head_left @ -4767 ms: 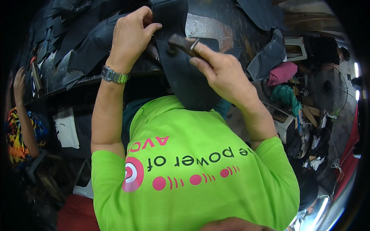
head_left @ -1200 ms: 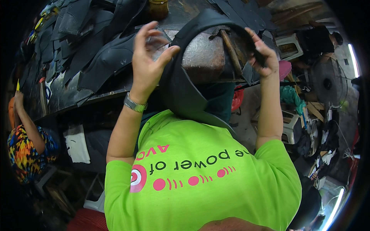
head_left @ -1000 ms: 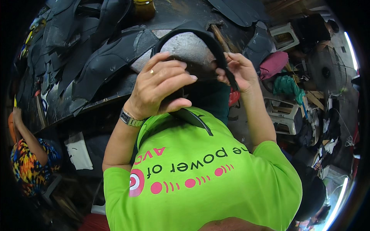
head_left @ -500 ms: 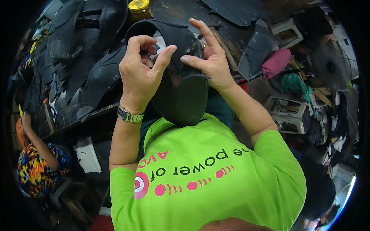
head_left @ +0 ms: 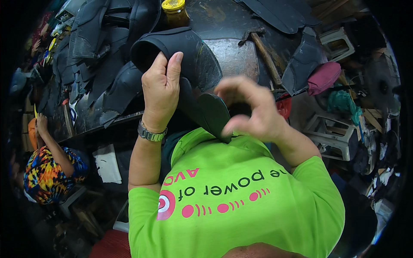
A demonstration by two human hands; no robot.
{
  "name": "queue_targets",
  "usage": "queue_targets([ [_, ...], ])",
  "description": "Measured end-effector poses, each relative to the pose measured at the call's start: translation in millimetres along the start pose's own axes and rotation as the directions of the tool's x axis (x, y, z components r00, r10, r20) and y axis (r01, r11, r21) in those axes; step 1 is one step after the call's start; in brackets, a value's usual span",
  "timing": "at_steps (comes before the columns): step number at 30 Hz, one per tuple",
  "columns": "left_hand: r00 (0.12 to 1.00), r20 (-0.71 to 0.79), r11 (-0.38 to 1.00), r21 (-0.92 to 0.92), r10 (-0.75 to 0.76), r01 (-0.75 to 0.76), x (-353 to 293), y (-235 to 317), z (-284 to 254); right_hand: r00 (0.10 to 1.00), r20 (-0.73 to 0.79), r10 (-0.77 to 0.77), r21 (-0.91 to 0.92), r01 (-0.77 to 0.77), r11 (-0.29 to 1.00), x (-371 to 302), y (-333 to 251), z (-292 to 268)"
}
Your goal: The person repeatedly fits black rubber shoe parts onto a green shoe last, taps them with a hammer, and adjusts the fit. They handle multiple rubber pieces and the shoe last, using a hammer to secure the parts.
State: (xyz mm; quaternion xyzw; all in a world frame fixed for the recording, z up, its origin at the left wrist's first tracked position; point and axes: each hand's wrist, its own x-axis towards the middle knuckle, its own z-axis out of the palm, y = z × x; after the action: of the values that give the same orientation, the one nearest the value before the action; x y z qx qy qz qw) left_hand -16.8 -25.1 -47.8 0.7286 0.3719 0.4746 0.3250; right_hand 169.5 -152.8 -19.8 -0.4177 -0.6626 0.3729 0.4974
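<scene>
My left hand pinches the collar edge of a black boot upper, thumb and fingers closed on its rim. The upper lies at the table edge, its round opening to the left and a long flap hanging down toward my lap. My right hand is apart from it, just right of the flap, with fingers spread and blurred by motion. Nothing shows in that hand. Behind the upper, a grey plate lies on the tabletop, and a wooden-handled hammer rests to its right.
More black uppers are heaped at left; others lie at right. A yellow-lidded jar stands at the back. Stools, a pink bundle and a green bag sit at right. Another person is at lower left.
My right hand has left the upper and swung down to the right. My left hand has closed on the collar. The upper has turned, bringing the plate and hammer into fuller view.
</scene>
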Motion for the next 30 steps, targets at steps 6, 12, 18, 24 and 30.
queue_targets([
  [6, 0.868, 0.374, 0.852, -0.279, -0.328, 0.442, 6, 10, -23, 0.969, 0.043, -0.244, -0.334, 0.244, 0.910, 0, 1, 14],
  [12, 0.701, 0.653, 0.757, -0.293, -0.288, 0.584, 18, 7, -42, 0.998, -0.067, 0.015, -0.143, -0.025, 0.989, -1, 18, 12],
  [18, 0.709, 0.633, 0.716, -0.336, -0.310, 0.612, 11, 8, -37, 0.917, -0.117, 0.382, 0.271, -0.340, 0.900, 1, 29, 12],
  [24, 0.702, 0.614, 0.753, -0.253, -0.361, 0.608, 14, 7, -34, 0.887, -0.106, 0.449, 0.407, -0.373, 0.834, -1, 37, 14],
  [30, 0.734, 0.593, 0.759, -0.296, -0.330, 0.580, 10, 1, -30, 0.906, -0.104, 0.410, 0.346, -0.353, 0.869, -3, 30, 15],
])
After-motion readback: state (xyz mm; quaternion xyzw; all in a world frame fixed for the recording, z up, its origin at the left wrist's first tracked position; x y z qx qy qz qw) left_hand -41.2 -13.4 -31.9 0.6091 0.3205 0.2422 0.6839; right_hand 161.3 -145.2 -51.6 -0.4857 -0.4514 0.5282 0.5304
